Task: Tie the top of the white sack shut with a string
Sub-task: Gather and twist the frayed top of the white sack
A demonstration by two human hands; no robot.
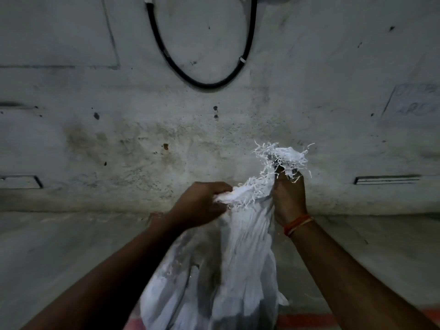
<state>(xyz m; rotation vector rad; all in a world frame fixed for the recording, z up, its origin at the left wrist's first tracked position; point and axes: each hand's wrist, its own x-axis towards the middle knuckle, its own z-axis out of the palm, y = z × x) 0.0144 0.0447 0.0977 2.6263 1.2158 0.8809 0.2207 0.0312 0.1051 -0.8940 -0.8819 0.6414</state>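
A white woven sack stands on the floor in front of me, its body hanging in folds. Its frayed top edge is gathered into a bunch. My right hand grips that bunch from below, frayed threads sticking out above the fist. My left hand pinches another part of the gathered top just left of it. An orange thread band circles my right wrist. No separate string shows in the frame.
A stained grey wall rises close behind the sack, with a black cable loop fixed high on it. The concrete floor spreads left and right. A reddish strip lies at the bottom edge.
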